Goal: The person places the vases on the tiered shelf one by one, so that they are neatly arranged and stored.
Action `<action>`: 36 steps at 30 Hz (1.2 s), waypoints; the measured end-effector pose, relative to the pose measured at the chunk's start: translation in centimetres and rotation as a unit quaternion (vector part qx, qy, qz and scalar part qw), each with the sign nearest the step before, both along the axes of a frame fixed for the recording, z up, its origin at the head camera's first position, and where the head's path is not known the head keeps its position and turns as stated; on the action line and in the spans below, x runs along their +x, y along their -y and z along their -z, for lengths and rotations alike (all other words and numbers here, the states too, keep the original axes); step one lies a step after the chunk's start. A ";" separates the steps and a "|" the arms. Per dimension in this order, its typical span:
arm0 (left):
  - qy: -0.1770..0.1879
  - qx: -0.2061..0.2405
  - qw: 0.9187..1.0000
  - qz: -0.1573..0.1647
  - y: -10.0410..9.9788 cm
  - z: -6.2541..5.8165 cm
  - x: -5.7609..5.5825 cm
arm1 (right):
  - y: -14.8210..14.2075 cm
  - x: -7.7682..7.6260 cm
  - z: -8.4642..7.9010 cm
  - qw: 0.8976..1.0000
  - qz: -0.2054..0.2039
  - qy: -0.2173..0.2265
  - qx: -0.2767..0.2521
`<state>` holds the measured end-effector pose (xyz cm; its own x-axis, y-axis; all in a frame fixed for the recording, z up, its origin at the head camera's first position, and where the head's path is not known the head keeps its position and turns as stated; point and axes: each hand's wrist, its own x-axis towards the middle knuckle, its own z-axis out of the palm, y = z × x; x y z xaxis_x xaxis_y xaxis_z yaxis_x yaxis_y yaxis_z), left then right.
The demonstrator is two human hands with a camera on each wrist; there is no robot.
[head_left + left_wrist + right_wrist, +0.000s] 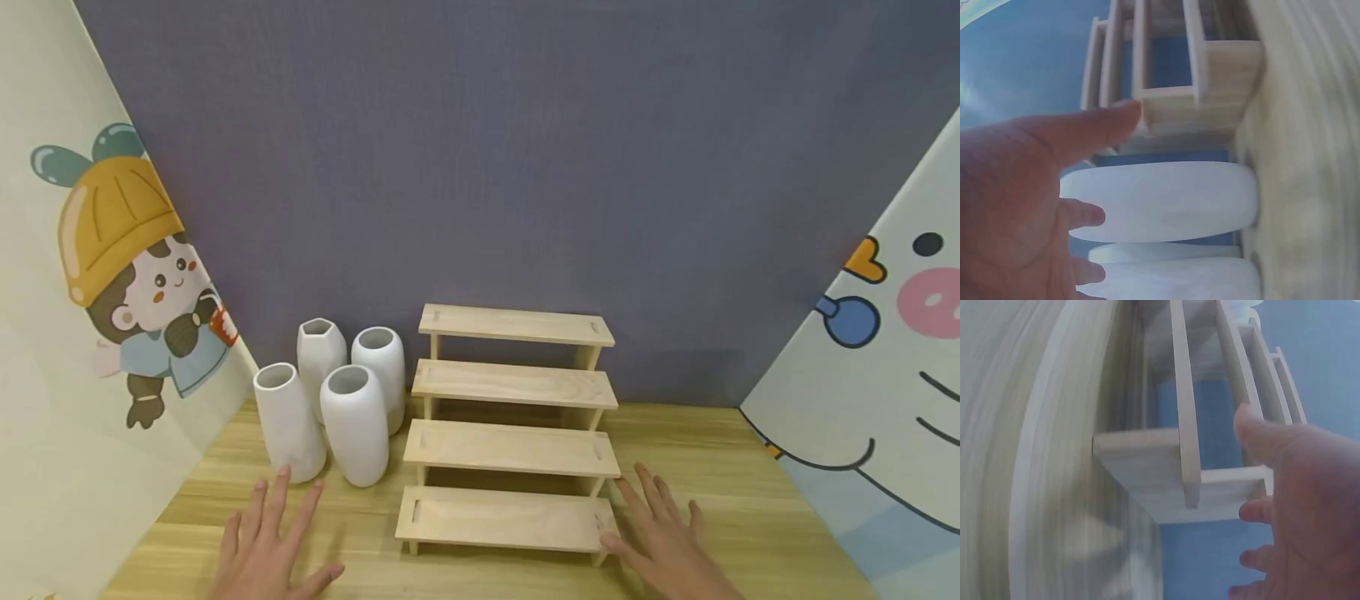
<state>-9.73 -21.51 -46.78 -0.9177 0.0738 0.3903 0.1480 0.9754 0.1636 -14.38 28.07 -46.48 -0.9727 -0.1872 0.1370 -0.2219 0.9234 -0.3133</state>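
My left hand (266, 546) hovers with spread fingers in front of a group of white vases, its fingertips near the base of the tapered vase (288, 425). Beside that vase stands a rounded vase (356, 433), with a faceted-mouth vase (321, 367) and another rounded vase (384, 375) behind. A stepped wooden rack (513, 446) of pale slats stands to their right. My right hand (663, 533) is at the rack's lower right corner, fingers extended, the thumb overlapping the bottom slat's end in the head view. Neither hand holds anything.
The vases and rack stand on a wood-grain tabletop (720, 467) against a dark grey back panel (510, 167). Light side panels with cartoon figures close in the left (45, 333) and right (915, 400).
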 end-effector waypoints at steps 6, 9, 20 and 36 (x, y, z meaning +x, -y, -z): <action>-0.056 0.011 0.998 0.013 0.1 -2.1 0.2 | 1.2 -0.4 0.1 0.998 -0.023 0.020 -0.051; -0.098 0.028 0.994 0.029 0.2 -3.3 0.3 | 1.5 -0.4 0.0 0.997 -0.021 0.044 -0.060; -0.196 0.104 0.971 0.092 1.6 -5.7 0.3 | 1.9 -0.9 -0.1 0.985 -0.011 0.137 -0.106; -0.083 0.281 0.956 -0.031 2.8 -9.0 -1.2 | 1.2 -1.3 1.3 0.967 -0.015 0.178 -0.182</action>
<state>-10.96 -24.27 -37.74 -0.8352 -0.2428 0.4935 0.1623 0.7485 0.6430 -15.67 26.90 -47.73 -0.9653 -0.2187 -0.1428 -0.0656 0.7321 -0.6780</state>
